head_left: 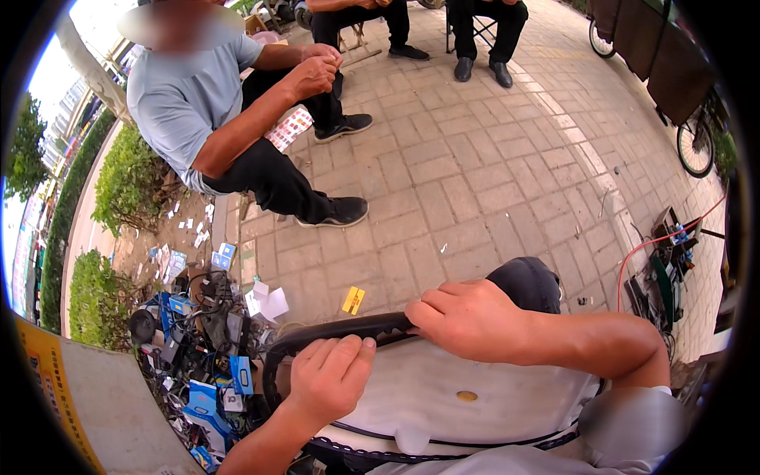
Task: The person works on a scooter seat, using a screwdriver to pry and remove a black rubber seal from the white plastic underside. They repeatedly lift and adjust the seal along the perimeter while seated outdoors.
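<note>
Across my lap lies a broad whitish panel (483, 404) with a black padded edging (348, 325) around its rim and a small yellow oval mark on it. I cannot tell what the panel belongs to. My left hand (332, 376) has its fingers curled over the far-left stretch of the edging. Farther right along the same far rim, my right hand (467, 321) is closed on the edging, knuckles up. The fingertips and thumbs are partly hidden. A thin black line runs along the panel's near side, beside a ridged black strip (380, 457).
A heap of discarded parts, cables and blue boxes (210, 404) lies at left. Beyond sits a person in a grey shirt (190, 111); more seated legs show behind. A yellow card (354, 300) lies on the paving. Tools (665, 269) with a red hose stand right, below a cart.
</note>
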Demonstrator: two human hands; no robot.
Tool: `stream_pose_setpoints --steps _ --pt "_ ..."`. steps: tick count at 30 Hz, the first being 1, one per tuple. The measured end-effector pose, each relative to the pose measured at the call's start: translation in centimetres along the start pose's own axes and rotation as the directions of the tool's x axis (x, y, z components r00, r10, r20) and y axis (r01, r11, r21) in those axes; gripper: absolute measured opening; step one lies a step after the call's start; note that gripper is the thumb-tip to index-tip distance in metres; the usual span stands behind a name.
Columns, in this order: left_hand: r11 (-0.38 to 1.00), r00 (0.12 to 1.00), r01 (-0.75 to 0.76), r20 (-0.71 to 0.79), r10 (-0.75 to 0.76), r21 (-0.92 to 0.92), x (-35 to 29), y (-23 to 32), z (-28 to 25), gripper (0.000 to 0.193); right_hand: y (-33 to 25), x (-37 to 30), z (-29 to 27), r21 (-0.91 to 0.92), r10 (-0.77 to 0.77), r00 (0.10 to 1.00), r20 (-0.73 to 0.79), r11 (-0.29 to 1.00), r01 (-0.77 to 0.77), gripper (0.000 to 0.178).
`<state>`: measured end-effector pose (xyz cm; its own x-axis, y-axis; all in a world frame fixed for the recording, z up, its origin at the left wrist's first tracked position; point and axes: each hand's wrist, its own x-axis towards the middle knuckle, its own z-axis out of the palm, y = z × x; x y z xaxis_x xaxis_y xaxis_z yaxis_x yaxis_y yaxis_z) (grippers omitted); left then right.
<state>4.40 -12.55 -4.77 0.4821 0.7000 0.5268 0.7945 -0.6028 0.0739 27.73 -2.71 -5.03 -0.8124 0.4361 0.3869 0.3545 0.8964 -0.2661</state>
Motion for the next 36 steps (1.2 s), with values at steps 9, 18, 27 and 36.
stream_pose_setpoints --steps 9,18,27,36 --pt "0.999 0.999 -0.016 0.041 0.014 0.051 0.0 0.2 0.3 0.011 -0.4 -0.2 -0.2 -0.008 0.003 1.000 0.023 1.000 -0.003 0.016" --pt "0.999 0.997 0.008 0.073 -0.011 0.050 0.2 -0.3 -0.3 0.007 1.2 -1.1 -1.8 0.152 0.154 0.954 0.256 0.969 -0.197 0.028" --pt "0.997 0.990 0.080 0.112 -0.082 0.014 0.1 2.0 -3.5 0.014 3.7 -2.1 -3.4 0.676 -0.072 0.851 0.521 0.643 -0.360 0.071" --pt "0.994 0.987 0.108 0.117 -0.109 0.009 -0.8 1.9 -3.0 0.014 1.6 -1.6 -4.0 0.336 -0.030 0.845 0.534 0.925 -0.179 0.054"
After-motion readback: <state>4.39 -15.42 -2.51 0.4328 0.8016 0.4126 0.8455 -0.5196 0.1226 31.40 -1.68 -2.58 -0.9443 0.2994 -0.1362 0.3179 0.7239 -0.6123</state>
